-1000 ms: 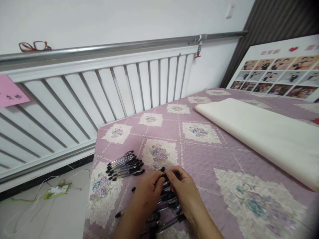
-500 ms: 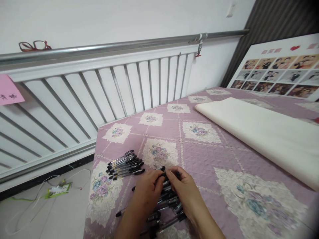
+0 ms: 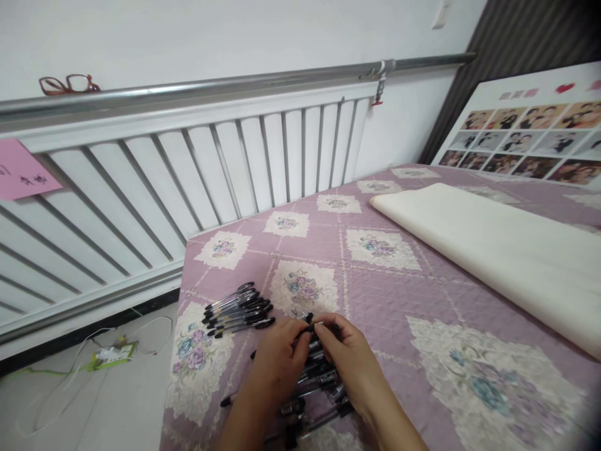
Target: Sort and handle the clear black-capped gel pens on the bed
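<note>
Both my hands meet over a loose heap of black pens (image 3: 314, 391) at the near edge of a purple quilted bedspread (image 3: 375, 294). My left hand (image 3: 277, 366) and my right hand (image 3: 350, 363) each pinch the same black pen (image 3: 310, 326) between thumb and fingers, just above the heap. A tidy bundle of several capped black pens (image 3: 237, 309) lies side by side to the left of my hands, apart from them.
A cream rolled cloth (image 3: 498, 250) lies across the bed on the right. A photo board (image 3: 535, 141) leans at the back right. A white radiator (image 3: 188, 181) with a metal pipe lines the wall; red glasses (image 3: 68, 84) rest on it. A power strip (image 3: 113, 355) lies on the floor.
My hands stay pinched on the pen with only slight finger movement. The view has shifted a little; the pen piles have not moved.
</note>
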Demonstrator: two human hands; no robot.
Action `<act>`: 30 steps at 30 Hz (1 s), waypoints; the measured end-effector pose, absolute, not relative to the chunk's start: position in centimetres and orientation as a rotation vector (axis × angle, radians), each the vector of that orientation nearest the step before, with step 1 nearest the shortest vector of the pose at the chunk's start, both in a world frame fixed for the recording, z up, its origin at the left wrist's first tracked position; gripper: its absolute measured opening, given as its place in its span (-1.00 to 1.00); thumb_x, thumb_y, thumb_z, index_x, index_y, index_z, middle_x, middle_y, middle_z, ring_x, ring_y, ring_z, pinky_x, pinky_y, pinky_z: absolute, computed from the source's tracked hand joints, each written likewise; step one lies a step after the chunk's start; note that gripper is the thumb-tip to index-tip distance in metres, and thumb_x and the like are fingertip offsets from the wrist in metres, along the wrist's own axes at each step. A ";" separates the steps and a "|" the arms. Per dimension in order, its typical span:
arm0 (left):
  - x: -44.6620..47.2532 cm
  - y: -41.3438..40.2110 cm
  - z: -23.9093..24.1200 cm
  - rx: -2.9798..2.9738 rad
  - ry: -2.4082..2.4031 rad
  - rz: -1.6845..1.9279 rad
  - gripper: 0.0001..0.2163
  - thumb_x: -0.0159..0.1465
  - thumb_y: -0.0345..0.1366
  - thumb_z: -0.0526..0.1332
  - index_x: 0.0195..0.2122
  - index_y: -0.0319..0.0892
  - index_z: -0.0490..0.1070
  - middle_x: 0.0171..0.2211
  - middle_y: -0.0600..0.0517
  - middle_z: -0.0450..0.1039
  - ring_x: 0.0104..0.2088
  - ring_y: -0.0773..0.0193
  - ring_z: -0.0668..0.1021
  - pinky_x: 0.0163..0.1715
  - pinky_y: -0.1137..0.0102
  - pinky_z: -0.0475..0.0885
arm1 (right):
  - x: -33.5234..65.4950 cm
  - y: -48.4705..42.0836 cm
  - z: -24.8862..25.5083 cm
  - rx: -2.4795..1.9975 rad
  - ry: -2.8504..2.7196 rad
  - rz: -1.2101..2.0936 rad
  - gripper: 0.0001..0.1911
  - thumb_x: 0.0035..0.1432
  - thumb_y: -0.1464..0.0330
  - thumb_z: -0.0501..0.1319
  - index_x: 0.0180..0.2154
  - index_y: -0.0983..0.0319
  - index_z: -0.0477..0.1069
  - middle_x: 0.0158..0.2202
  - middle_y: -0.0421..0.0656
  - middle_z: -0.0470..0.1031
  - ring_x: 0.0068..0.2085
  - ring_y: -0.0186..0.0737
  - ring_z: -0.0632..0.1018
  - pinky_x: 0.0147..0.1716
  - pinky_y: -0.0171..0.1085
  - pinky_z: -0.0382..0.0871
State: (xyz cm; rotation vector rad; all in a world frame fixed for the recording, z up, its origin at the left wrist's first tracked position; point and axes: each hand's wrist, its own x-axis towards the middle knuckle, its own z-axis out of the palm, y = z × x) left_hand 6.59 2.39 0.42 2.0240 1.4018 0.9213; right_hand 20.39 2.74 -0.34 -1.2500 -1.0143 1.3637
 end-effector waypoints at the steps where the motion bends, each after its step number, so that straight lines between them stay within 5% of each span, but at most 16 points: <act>1: 6.6 2.4 0.4 2.021 1.404 0.920 -0.84 0.28 -0.40 0.07 -0.26 -0.11 0.44 -0.33 0.07 0.47 -0.28 0.25 0.47 -0.27 0.41 0.30 | 20.4 2.7 -0.3 -1.239 -1.009 1.375 -0.81 0.02 0.22 0.24 -0.32 0.18 0.46 -0.54 -0.32 0.36 -0.60 -0.44 0.18 -0.61 -0.38 -0.01; 7: 6.5 2.5 0.5 1.916 1.389 0.965 -0.77 0.21 -0.41 0.14 -0.12 -0.07 0.42 -0.24 0.07 0.48 -0.23 0.25 0.47 -0.23 0.41 0.33 | 20.3 2.5 0.5 -1.225 -0.980 1.423 -0.79 -0.04 0.28 0.26 -0.31 0.22 0.49 -0.54 -0.30 0.38 -0.59 -0.43 0.21 -0.58 -0.38 0.05; 12: 6.5 2.5 0.7 1.965 1.382 0.992 -0.86 0.26 -0.36 0.12 -0.24 -0.10 0.47 -0.33 0.07 0.47 -0.29 0.27 0.47 -0.28 0.42 0.32 | 20.2 2.4 0.8 -1.209 -0.940 1.436 -0.73 -0.06 0.21 0.28 -0.29 0.20 0.47 -0.50 -0.30 0.39 -0.59 -0.43 0.22 -0.60 -0.39 0.06; 18: 6.7 2.3 0.9 2.035 1.415 0.960 -0.87 0.23 -0.42 0.13 -0.33 -0.11 0.45 -0.40 0.09 0.42 -0.35 0.30 0.45 -0.36 0.44 0.26 | 20.4 2.7 0.2 -1.277 -1.102 1.300 -0.74 -0.07 0.14 0.30 -0.54 0.20 0.41 -0.55 -0.28 0.38 -0.46 -0.29 0.37 -0.44 -0.35 0.23; 30: 6.5 2.3 0.5 2.073 1.410 0.899 -0.85 0.28 -0.38 0.10 -0.24 -0.11 0.45 -0.36 0.07 0.45 -0.31 0.26 0.45 -0.32 0.42 0.28 | 20.7 2.7 0.6 -1.247 -1.130 1.338 -0.81 -0.05 0.21 0.29 -0.40 0.19 0.51 -0.44 -0.22 0.53 -0.36 -0.22 0.47 -0.36 -0.30 0.30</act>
